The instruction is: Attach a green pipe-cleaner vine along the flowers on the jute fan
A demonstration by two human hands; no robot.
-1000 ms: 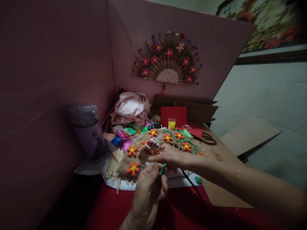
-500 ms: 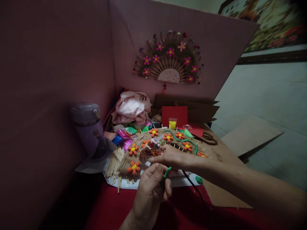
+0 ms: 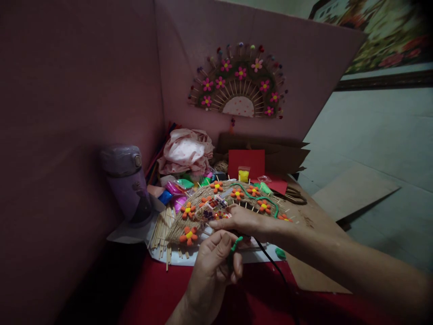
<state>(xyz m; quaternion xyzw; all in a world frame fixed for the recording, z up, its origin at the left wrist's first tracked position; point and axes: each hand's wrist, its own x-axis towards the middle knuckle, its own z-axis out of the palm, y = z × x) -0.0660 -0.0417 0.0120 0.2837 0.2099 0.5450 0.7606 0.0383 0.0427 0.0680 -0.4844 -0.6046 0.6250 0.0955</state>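
Observation:
My left hand (image 3: 214, 271), low in the middle, is closed with a thin green clay strip (image 3: 237, 244) between its fingers; the tip of the strip sticks up past the thumb. My right hand (image 3: 238, 218) reaches in from the right, wrapped round a floral-patterned glue gun (image 3: 216, 210) with a small red light and a black cord (image 3: 270, 258). Under it lies a twine-covered fan (image 3: 199, 198) bearing orange clay flowers (image 3: 188, 235) with yellow centres. A wavy green clay vine (image 3: 252, 197) runs along its upper right. My right hand hides part of the fan's centre.
Thin wooden sticks (image 3: 162, 230) lie left of the fan, beside a purple bottle (image 3: 126, 185). Coloured clay packets (image 3: 174, 192), crumpled pink cloth (image 3: 186, 151) and red card (image 3: 246, 162) sit behind. Scissors (image 3: 295, 195) and green clay (image 3: 280, 253) are right. A finished fan (image 3: 238, 85) hangs on the panel.
The glue gun has tilted a little in my right hand, showing more of its floral side. My left hand keeps the green clay strip in nearly the same place.

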